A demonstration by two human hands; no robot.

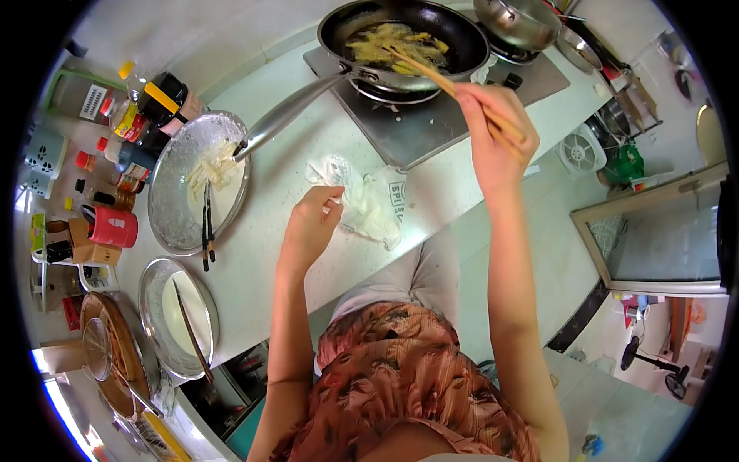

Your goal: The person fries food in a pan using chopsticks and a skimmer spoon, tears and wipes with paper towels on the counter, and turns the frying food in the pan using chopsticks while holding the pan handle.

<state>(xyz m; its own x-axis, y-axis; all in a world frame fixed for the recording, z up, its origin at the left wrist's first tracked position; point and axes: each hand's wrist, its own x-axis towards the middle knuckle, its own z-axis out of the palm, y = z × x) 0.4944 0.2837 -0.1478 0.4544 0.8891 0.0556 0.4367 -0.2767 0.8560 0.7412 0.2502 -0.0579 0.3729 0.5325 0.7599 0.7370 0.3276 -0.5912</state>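
My right hand [500, 138] is closed around a pair of long wooden chopsticks [423, 65]. Their tips reach into yellowish frying strips [396, 48] in oil in a black frying pan [331, 38]. My left hand [312, 223] is loosely curled above the counter, with nothing visible in it. Just beside its fingers lies a crumpled white cloth [358, 200], partly on printed plastic. The pan's steel handle [292, 112] points toward a metal bowl [165, 196] of pale coated strips [212, 173], where dark chopsticks [206, 231] rest.
Another metal bowl [202, 292] holds white batter and a chopstick-like utensil [188, 323]. Sauce bottles [127, 119] and a red container [114, 225] stand along the wall. A steel pot [519, 27] sits on the stove [408, 135] beside the pan. A framed glass door [654, 231] stands at right.
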